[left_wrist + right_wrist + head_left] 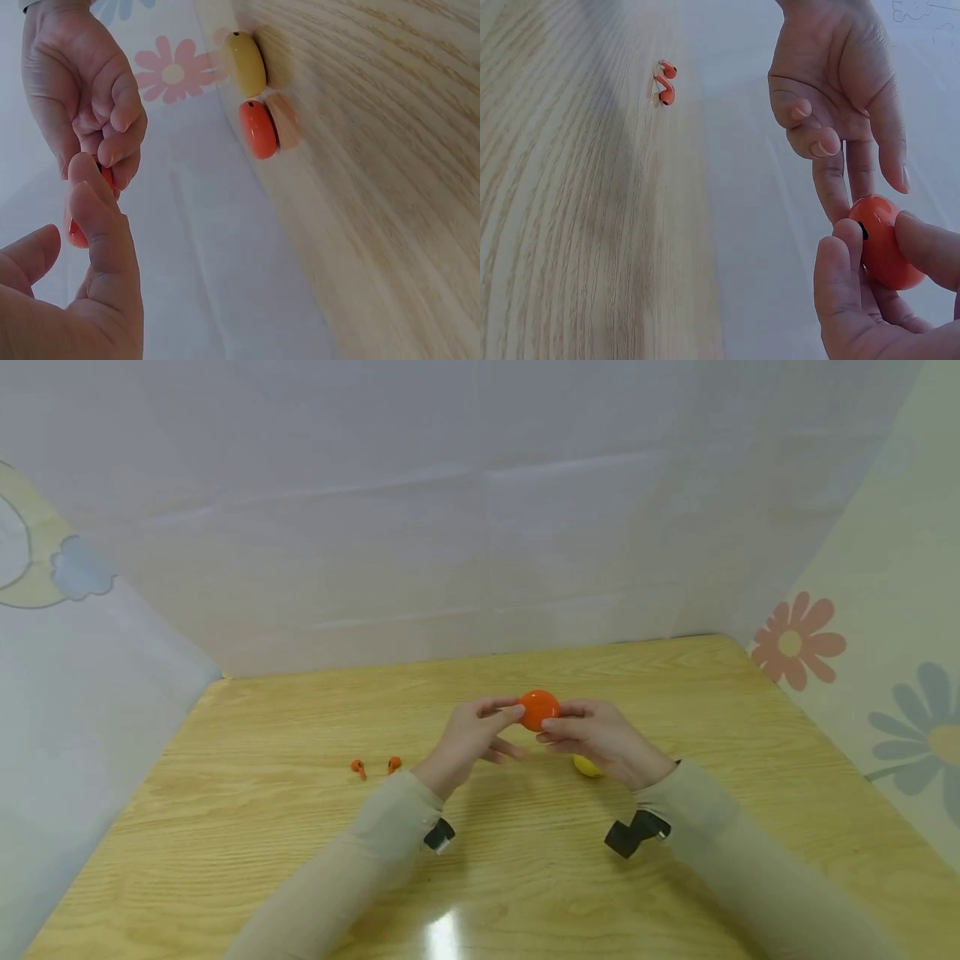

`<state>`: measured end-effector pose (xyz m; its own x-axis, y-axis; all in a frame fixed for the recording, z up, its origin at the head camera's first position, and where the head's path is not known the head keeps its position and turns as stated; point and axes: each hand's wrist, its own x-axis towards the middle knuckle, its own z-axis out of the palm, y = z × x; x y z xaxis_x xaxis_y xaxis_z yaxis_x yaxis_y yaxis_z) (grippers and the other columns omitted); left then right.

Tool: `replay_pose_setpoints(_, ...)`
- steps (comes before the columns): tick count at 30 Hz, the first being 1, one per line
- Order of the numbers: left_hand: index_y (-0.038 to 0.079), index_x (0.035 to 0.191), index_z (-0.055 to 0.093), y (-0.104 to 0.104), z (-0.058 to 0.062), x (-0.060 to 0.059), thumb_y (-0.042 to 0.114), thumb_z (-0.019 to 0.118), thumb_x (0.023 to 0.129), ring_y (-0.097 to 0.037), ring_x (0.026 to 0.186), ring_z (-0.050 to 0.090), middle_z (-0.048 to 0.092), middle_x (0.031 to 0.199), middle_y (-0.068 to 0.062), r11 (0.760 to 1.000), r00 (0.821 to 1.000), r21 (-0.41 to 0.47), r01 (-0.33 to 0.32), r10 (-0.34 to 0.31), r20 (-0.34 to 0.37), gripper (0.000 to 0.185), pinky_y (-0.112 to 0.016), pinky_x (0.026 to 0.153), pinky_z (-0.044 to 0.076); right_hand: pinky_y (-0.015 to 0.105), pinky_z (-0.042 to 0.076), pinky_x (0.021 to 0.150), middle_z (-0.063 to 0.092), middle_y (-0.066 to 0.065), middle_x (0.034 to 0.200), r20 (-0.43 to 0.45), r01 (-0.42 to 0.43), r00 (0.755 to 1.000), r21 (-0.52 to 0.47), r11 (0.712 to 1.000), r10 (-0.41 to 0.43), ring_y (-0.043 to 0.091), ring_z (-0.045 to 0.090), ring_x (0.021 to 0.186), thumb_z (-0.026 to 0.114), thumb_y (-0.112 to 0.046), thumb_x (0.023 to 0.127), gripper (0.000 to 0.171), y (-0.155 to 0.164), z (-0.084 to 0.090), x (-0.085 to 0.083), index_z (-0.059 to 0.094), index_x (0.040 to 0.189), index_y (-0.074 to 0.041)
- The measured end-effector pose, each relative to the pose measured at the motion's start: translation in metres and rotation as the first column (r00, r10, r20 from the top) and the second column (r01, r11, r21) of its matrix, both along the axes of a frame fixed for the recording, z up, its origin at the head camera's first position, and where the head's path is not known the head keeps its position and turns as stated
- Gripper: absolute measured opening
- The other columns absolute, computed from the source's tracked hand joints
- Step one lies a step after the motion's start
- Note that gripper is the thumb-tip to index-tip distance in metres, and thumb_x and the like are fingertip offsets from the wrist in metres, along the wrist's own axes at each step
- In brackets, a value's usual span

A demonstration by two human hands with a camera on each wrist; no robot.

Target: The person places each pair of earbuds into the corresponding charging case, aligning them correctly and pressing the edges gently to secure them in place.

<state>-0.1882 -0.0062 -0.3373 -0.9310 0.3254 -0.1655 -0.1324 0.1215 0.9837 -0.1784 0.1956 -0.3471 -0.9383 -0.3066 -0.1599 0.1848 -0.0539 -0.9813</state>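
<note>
A glossy orange earbud case (539,710) is held above the table between both hands. My right hand (606,739) pinches it, thumb on one face and fingers on the other. Two extended fingers of my left hand (472,735) reach the case's far end, and the left thumb is apart from it in the left wrist view. A small dark mark shows on the case (885,244) in the right wrist view. Beyond the hands, a yellow case (246,64) and a second orange case (259,130) lie on the table; the right hand partly covers the yellow one in the head view.
Two orange earbuds (358,769) lie apart on the wooden table (247,843), left of the hands. A pale backdrop (420,568) rises behind the table, with printed flowers (799,643) at the right. Each wrist carries a black camera mount (636,833).
</note>
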Motion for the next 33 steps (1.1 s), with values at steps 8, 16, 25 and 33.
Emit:
replay_pose_setpoints(8,0.003,0.133,0.058,-0.005,0.001,-0.001,0.03,0.061,0.097,-0.015,0.06,0.067,0.065,0.12,-0.013,0.999,0.997,-0.012,-0.03,0.029,-0.068,0.044,-0.025,0.056,0.052,0.029,0.054,0.082,0.066,0.008,0.1,-0.014,-0.001,1.0,-0.014,1.0,0.001,0.015,0.068,0.084,0.06,-0.003,0.095,0.038,-0.008,-0.001,0.001,0.049,0.125,0.018)
replay_pose_setpoints(16,0.003,0.126,0.064,-0.009,0.002,0.0,0.029,0.061,0.097,-0.011,0.054,0.06,0.067,0.115,-0.011,0.997,0.988,-0.047,-0.063,0.056,-0.147,0.038,-0.029,0.06,0.053,0.03,0.054,0.083,0.065,0.008,0.101,-0.014,-0.004,1.0,-0.053,0.999,0.003,0.014,0.067,0.085,0.061,-0.003,0.094,0.041,-0.017,-0.002,0.003,0.049,0.127,0.017)
replay_pose_setpoints(25,0.004,0.126,0.064,-0.016,0.001,0.001,0.029,0.063,0.096,-0.011,0.053,0.049,0.066,0.112,-0.01,0.997,0.984,-0.052,-0.055,0.045,-0.173,0.039,-0.026,0.062,0.052,0.029,0.054,0.082,0.064,0.012,0.107,-0.018,0.005,1.0,-0.04,0.999,-0.006,0.015,0.067,0.087,0.062,-0.004,0.094,0.042,-0.028,-0.002,0.005,0.049,0.128,0.016)
replay_pose_setpoints(33,0.004,0.128,0.062,-0.023,0.004,0.002,0.029,0.061,0.098,-0.013,0.051,0.043,0.063,0.114,-0.008,0.991,0.977,-0.132,-0.034,0.005,-0.212,0.039,-0.028,0.062,0.049,0.03,0.053,0.085,0.062,0.016,0.111,-0.022,-0.001,1.0,-0.066,0.998,-0.001,0.014,0.067,0.088,0.059,-0.001,0.095,0.039,-0.038,-0.004,0.005,0.047,0.128,0.017)
